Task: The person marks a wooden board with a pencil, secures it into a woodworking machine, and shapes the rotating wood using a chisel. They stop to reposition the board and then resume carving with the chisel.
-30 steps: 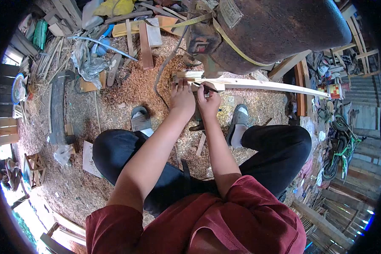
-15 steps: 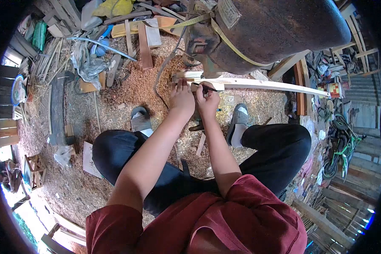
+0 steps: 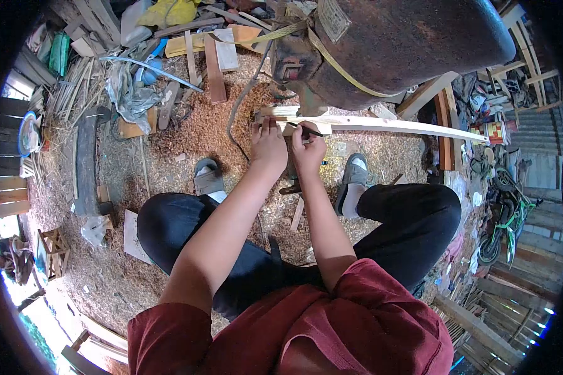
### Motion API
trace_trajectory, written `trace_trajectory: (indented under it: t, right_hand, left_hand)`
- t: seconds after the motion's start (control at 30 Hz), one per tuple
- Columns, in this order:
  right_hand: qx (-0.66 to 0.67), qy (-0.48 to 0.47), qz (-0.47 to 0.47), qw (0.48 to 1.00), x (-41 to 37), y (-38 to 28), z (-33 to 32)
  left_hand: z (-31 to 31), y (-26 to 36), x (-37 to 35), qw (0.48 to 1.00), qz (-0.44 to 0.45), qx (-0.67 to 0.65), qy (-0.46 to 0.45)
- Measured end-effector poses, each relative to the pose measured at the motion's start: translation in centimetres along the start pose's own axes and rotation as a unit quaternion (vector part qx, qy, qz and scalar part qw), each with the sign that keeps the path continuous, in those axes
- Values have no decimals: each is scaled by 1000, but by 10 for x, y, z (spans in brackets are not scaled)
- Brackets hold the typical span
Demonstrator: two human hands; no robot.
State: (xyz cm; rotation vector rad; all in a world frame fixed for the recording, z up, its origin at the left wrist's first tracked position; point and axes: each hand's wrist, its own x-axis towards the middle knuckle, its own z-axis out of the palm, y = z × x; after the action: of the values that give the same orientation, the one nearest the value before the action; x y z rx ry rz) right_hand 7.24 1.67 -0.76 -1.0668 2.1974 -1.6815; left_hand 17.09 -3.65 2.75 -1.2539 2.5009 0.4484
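My left hand (image 3: 269, 145) lies with its fingers stretched over the left end of a pale wooden piece (image 3: 279, 111). Beside it, my right hand (image 3: 309, 149) pinches a dark pen (image 3: 310, 130), whose tip is at the wood close to my left fingers. A long pale wooden strip (image 3: 406, 125) runs from there to the right. The lower face of the wood under my hands is partly hidden by my fingers.
A large rusty machine (image 3: 400, 44) with a yellow strap stands just beyond the wood. A cable (image 3: 234, 119) curves down left of my hands. Wood shavings (image 3: 187, 134) cover the floor. Boards (image 3: 214, 69) lie ahead; a dark beam (image 3: 89, 162) is at left.
Both hands stay almost where they were. The pen has tilted slightly in my right hand. The view has shifted a little.
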Motion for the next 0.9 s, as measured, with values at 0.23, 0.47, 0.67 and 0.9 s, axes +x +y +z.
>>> trace_trajectory:
  t: [0.23,0.47,0.67,0.9]
  right_hand:
    - [11,82,-4,997,1,-1,-7]
    - [-9,104,-41,994,0,5,-10]
    - [67,129,119,982,-10,-4,-89]
    - [-230,-115,213,943,-78,80,-173]
  left_hand:
    - [-8,-6,-11,999,9,-36,-2]
    - [-5,4,-28,998,35,28,36]
    - [-8,23,-64,998,49,35,-20]
    - [69,46,-90,965,-20,-259,-32]
